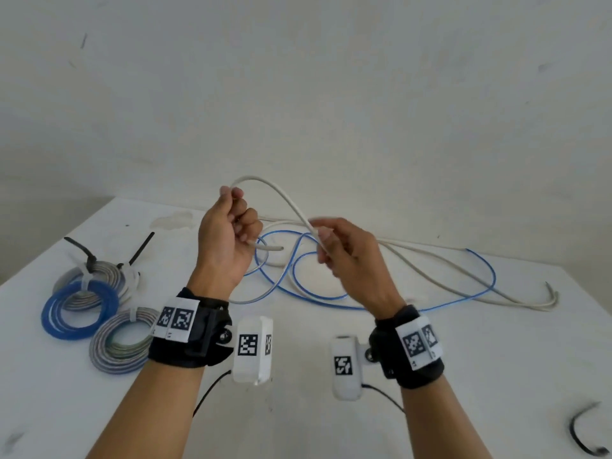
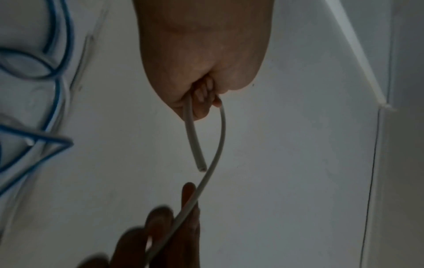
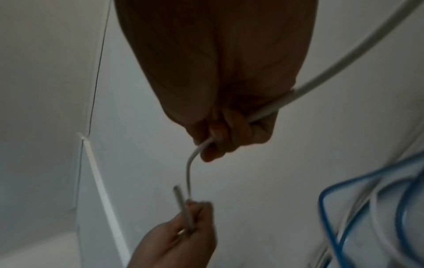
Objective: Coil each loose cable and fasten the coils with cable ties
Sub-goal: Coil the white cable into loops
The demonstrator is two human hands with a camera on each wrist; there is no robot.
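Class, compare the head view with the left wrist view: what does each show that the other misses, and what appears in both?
Only the head view shows the three tied coils at the table's left, the black cable tie at its right edge, and both wrist cameras.

Only the left wrist view shows the white cable's open cut end up close.

Both show the left hand gripping the white cable near its end, the right hand pinching it further along, and the loose blue cable on the table.

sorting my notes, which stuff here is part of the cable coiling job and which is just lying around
Job: white cable held by left hand and right hand; loose blue cable; tied coils; black cable tie.
Lying about: stain on table.
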